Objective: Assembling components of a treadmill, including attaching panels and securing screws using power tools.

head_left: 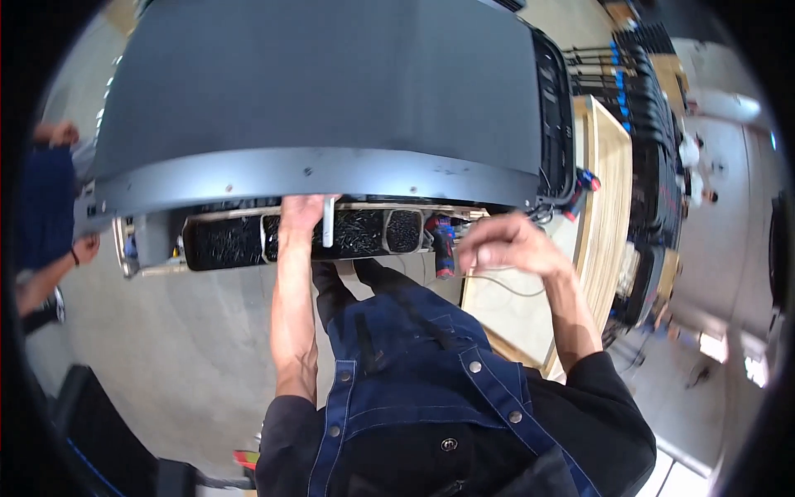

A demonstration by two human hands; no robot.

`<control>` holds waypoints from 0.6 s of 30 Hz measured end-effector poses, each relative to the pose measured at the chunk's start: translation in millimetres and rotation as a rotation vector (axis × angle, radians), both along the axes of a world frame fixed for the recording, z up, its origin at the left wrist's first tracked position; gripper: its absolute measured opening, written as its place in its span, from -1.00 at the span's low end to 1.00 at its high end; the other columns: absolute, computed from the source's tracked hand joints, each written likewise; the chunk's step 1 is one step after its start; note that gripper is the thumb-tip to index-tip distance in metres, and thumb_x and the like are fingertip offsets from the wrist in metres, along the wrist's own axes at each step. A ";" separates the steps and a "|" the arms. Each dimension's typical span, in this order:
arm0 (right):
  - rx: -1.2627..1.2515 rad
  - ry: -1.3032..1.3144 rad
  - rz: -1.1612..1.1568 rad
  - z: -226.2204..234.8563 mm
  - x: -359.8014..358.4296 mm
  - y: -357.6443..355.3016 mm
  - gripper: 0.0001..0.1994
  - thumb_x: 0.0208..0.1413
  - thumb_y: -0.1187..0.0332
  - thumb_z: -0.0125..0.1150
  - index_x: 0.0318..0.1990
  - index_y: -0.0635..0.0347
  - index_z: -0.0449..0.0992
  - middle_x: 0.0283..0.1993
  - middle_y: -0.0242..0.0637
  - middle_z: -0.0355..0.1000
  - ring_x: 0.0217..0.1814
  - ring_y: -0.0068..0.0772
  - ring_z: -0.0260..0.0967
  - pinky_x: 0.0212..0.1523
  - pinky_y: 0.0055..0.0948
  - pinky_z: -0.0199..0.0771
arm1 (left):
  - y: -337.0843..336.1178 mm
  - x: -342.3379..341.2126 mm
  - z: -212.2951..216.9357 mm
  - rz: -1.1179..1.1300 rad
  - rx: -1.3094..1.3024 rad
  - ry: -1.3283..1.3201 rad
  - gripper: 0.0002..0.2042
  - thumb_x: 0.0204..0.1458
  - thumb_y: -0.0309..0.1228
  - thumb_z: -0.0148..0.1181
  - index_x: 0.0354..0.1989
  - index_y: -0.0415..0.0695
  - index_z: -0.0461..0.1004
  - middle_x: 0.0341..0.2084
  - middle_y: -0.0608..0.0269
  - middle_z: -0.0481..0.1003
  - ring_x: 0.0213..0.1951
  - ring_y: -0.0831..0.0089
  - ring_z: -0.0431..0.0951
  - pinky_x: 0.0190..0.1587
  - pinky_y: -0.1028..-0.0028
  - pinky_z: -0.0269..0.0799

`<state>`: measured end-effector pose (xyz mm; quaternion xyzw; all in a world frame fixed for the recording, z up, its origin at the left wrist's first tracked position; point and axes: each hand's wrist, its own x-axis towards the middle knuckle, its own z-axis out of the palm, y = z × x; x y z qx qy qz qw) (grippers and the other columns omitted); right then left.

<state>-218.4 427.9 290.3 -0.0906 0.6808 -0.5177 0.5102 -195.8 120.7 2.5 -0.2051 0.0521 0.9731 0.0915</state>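
Note:
Before me lies a large dark grey machine deck [331,83] with a curved metallic front edge. My left hand [302,212] reaches beneath that edge, and its fingers are hidden there. Next to it a pale flat strip [329,224] sticks out toward me. Off to the right, my right hand [517,246] is raised, blurred, its fingers curled in toward the thumb; whatever they pinch is too small to make out. Just left of it is a red and blue cordless drill [445,248]. Under the edge, dark bins [224,242] hold many small metal fasteners.
A second red and blue power tool [585,192] lies by a wooden crate [609,166] on the right. Black stacked equipment [650,182] stands beyond it. At the left edge is another person [50,199]. A black padded object [99,431] occupies the lower left.

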 end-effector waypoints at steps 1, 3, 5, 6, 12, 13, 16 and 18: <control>0.103 -0.111 -0.100 -7.6 23.6 24.6 -0.57 0.23 0.15 0.30 0.09 0.30 0.54 -0.23 -0.24 0.59 -0.18 -0.44 0.56 -0.15 -0.44 0.60 | -2.5 -0.4 -11.0 0.006 0.061 -0.013 -0.67 0.11 -0.13 0.29 -0.06 -0.05 0.50 -0.17 0.22 0.52 -0.15 0.30 0.48 -0.20 0.25 0.39; 0.337 -0.218 -0.241 -38.2 82.4 80.4 -0.56 0.21 0.13 0.32 0.09 0.30 0.54 -0.23 -0.25 0.58 -0.19 -0.48 0.55 -0.15 -0.46 0.59 | 8.3 -0.6 -7.6 0.040 0.024 -0.175 -0.60 0.14 -0.11 0.23 0.06 -0.07 0.46 -0.03 0.16 0.49 -0.04 0.21 0.47 -0.16 0.19 0.40; 0.540 -0.082 -0.281 -95.3 137.1 148.9 -0.61 0.22 0.17 0.31 0.03 0.32 0.55 -0.27 -0.29 0.56 -0.26 -0.51 0.51 -0.21 -0.48 0.56 | 14.7 0.3 0.4 0.054 -0.027 -0.253 -0.53 0.15 -0.11 0.19 0.17 -0.09 0.39 0.09 0.09 0.44 0.04 0.13 0.45 -0.10 0.12 0.41; 0.591 0.036 -0.265 -127.6 159.2 177.4 -0.66 0.23 0.22 0.29 -0.01 0.34 0.56 -0.30 -0.31 0.54 -0.32 -0.52 0.47 -0.25 -0.50 0.54 | -6.9 12.5 -15.7 0.049 0.007 -0.208 -0.50 0.16 -0.10 0.18 0.21 -0.09 0.36 0.13 0.05 0.41 0.06 0.10 0.43 -0.07 0.07 0.41; 0.398 0.342 -1.339 -193.3 169.0 286.3 -0.80 0.23 0.30 0.26 -0.19 0.30 0.58 -0.44 -0.38 0.50 -0.46 -0.59 0.40 -0.37 -0.53 0.46 | -16.5 77.9 -6.6 -0.312 -0.049 0.169 -0.65 0.15 -0.11 0.25 -0.07 -0.12 0.46 -0.23 0.17 0.49 -0.19 0.28 0.51 -0.27 0.32 0.50; 0.439 0.459 -1.407 -191.0 160.0 306.2 -0.81 0.23 0.32 0.24 -0.20 0.28 0.57 -0.38 -0.36 0.53 -0.35 -0.60 0.44 -0.36 -0.56 0.44 | -9.6 99.4 -1.0 -0.379 -0.296 0.030 -0.67 0.15 -0.10 0.25 -0.17 -0.12 0.46 -0.29 0.18 0.50 -0.26 0.27 0.52 -0.32 0.31 0.51; 0.552 0.809 -1.513 -173.0 113.7 326.2 -0.77 0.20 0.32 0.26 -0.15 0.33 0.56 -0.20 -0.15 0.57 -0.22 -0.45 0.51 -0.20 -0.43 0.50 | 19.2 160.4 10.6 -0.670 -0.692 -0.204 -0.69 0.18 -0.10 0.18 -0.34 -0.12 0.46 -0.50 0.20 0.48 -0.41 0.28 0.54 -0.48 0.36 0.52; 0.925 1.361 -0.810 -178.4 85.5 350.3 -0.77 0.18 0.35 0.23 -0.16 0.40 0.54 -0.14 -0.03 0.55 -0.18 -0.18 0.54 -0.09 -0.36 0.53 | 46.6 197.6 3.5 -0.839 -0.668 -0.316 -0.69 0.18 -0.09 0.17 -0.29 -0.12 0.45 -0.52 0.23 0.49 -0.46 0.38 0.51 -0.50 0.37 0.48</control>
